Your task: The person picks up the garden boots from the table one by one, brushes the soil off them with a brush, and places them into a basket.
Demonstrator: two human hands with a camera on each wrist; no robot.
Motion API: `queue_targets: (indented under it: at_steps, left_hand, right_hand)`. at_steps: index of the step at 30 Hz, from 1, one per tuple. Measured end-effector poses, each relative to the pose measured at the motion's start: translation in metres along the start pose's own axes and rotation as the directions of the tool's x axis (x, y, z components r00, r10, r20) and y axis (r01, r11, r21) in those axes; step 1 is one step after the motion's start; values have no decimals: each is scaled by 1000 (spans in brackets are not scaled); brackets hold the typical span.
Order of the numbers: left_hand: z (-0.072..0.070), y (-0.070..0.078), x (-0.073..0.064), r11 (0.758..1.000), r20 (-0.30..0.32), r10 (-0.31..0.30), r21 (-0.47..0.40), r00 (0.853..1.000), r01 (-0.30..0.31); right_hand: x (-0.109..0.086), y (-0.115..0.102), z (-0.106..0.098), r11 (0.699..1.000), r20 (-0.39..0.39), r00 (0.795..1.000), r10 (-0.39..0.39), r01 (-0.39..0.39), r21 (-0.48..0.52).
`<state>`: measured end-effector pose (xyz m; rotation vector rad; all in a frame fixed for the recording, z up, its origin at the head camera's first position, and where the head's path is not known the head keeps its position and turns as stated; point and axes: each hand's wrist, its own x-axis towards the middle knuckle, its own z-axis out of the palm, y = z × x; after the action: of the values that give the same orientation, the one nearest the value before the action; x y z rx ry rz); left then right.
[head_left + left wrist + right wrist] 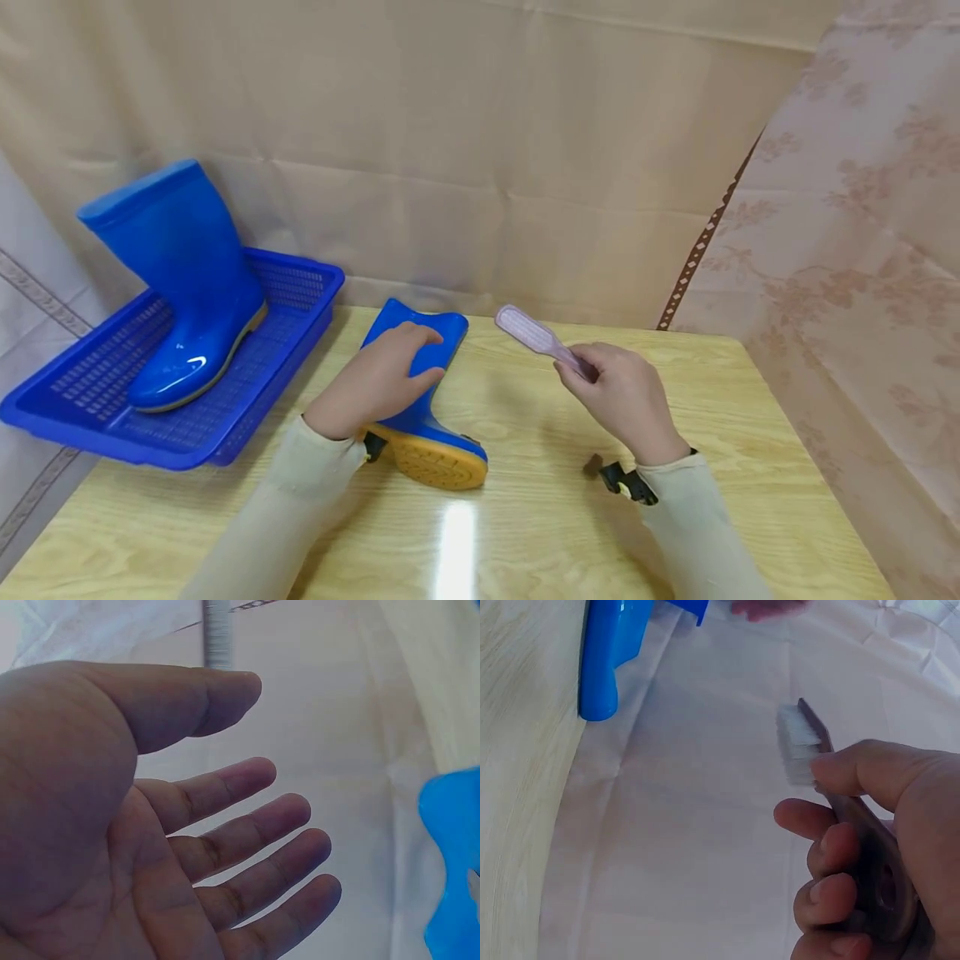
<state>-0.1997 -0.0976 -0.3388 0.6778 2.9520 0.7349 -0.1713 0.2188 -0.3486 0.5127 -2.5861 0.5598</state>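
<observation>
A blue rain boot (442, 354) with a yellow sole (442, 461) lies on its side on the table, its opening toward the curtain. Over its shaft, my left hand (384, 373) is held with the fingers fairly straight. In the left wrist view that hand (172, 825) has nothing in its palm, and part of the boot (454, 855) shows at the right edge. My right hand (621, 392) grips the handle of a pale purple brush (528, 331), raised above the table. White bristles (799, 746) show in the right wrist view.
At the left stands a blue plastic basket (300, 333) with a second blue rain boot (191, 250) upright inside, leaning. The wooden table (540, 525) ends at a beige curtain (450, 167) behind and a floral curtain (862, 250) on the right.
</observation>
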Motion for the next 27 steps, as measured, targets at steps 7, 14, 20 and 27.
queue_targets:
  at_steps: [7, 14, 20, 27]
  left_hand:
    - [-4, -25, -2, 997, 39, -80, -1, 996, 80]
    - [-23, -63, 3, 965, 144, -237, -81, 961, 250]
    - [-21, -87, 15, 916, 191, -382, -54, 904, 398]
    - [-16, -107, 22, 878, 258, -457, -20, 851, 478]
  right_hand:
    - [0, -3, -4, 999, 76, 996, 39, -41, 20]
    - [2, -7, -5, 999, 128, 991, 46, -48, 13]
    - [3, -9, -6, 998, 136, 989, 53, -56, 16]
    - [1, -11, -5, 999, 141, 990, 31, -34, 16]
